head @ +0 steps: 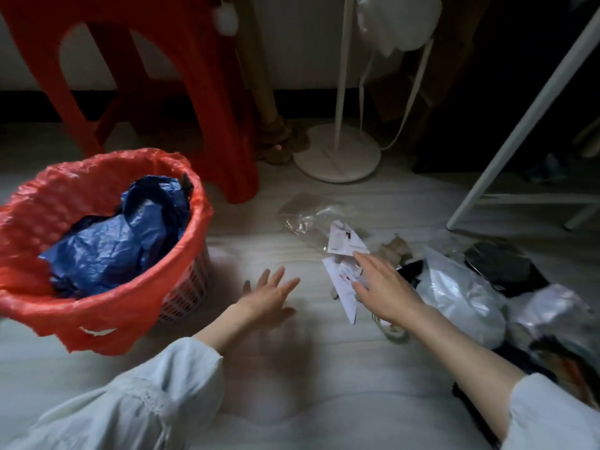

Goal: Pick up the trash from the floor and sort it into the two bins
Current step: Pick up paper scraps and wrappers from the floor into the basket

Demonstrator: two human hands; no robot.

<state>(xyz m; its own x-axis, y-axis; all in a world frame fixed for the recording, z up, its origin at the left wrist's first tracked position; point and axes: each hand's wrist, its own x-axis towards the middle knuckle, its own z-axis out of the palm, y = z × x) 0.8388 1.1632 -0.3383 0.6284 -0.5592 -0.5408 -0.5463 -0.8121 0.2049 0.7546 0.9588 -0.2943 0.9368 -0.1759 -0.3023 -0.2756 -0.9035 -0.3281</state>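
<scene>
A bin lined with a red plastic bag (107,297) stands at the left, with crumpled blue plastic (110,251) inside. My left hand (269,297) hovers open over the pale floor, fingers spread, holding nothing. My right hand (386,287) reaches with straight fingers over folded white paper (341,280) printed with small marks; the fingers lie on or just above it. A second white paper piece (344,238) sits just beyond. A clear plastic wrapper (308,216) lies farther back. Only one bin is in view.
A heap of trash fills the right: a white plastic bag (461,297), dark items (506,267), brown scraps (394,248). A red stool (224,92) stands behind the bin. A white round stand base (337,157) and a slanted white frame leg (519,125) are beyond.
</scene>
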